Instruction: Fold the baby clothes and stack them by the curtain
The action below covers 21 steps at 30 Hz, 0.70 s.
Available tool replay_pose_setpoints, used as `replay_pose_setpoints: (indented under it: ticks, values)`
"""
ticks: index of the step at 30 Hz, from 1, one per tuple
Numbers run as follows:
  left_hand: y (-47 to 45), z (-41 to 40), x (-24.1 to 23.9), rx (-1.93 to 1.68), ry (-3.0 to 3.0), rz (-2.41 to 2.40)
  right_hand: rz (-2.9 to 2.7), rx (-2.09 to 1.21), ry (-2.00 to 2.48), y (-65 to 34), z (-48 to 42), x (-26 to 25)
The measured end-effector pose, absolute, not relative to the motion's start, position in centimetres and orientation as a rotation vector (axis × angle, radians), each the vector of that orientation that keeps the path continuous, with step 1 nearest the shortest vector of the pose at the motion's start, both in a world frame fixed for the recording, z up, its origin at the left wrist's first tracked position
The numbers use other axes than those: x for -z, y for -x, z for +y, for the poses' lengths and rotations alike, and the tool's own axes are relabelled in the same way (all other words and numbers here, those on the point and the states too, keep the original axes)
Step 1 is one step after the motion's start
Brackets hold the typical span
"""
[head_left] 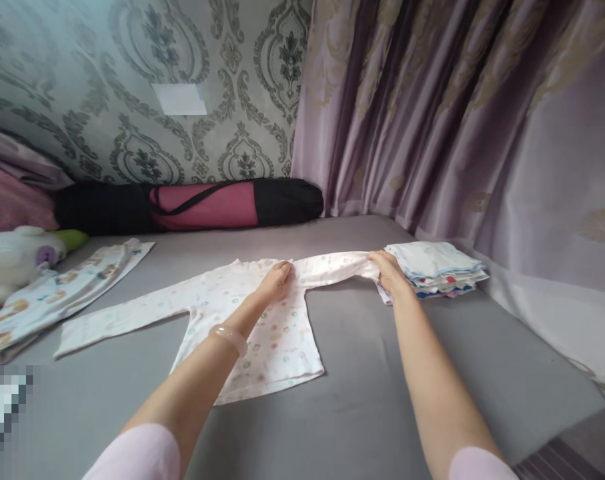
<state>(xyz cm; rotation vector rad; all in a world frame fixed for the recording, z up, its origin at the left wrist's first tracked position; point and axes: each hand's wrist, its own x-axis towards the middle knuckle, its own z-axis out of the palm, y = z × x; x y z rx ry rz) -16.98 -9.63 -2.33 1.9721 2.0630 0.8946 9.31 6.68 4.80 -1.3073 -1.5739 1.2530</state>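
Note:
A small white long-sleeved shirt [277, 340] with a pale print lies spread out, its neck towards the wall and both sleeves stretched sideways. My left hand [277, 280] rests at its right shoulder seam, fingers curled together on the cloth; the fingertips are partly hidden. A pale bangle [229, 339] circles that wrist. Around the cuff of the right sleeve, my right hand [389, 272] is closed, with the sleeve drawn out straight and slightly lifted. Just beyond this hand sits a stack of folded clothes [435, 261], close to the cuff.
Grey sheet [362, 413] covers the bed. At left lie printed white clothing [77, 287] and a white plush toy [12, 257]. A long black and pink bag [207, 205] runs along the patterned wall [242, 100]. Purple curtains [432, 120] hang at right.

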Motion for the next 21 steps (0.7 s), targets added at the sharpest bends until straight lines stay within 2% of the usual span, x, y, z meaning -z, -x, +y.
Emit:
replay_pose_setpoints:
  ticks: [4, 11, 15, 21]
  values:
    - [16.6, -10.1, 3.2, -0.772, -1.978, 2.125, -1.283, -1.559, 1.243, -8.7, 6.2, -5.6]
    - [16.9, -9.7, 2.1, -0.472, -1.955, 2.149, -1.090, -1.602, 1.287, -6.3, 4.2, -9.2]
    - [16.6, -9.7, 0.5, -0.344, -1.961, 2.170, -1.070, -1.666, 1.127, -3.1, 1.8, -11.3]
    - [16.9, -8.9, -0.6, -0.308, -2.025, 2.140, -1.221, -1.764, 0.995, 4.2, -2.7, -11.7]
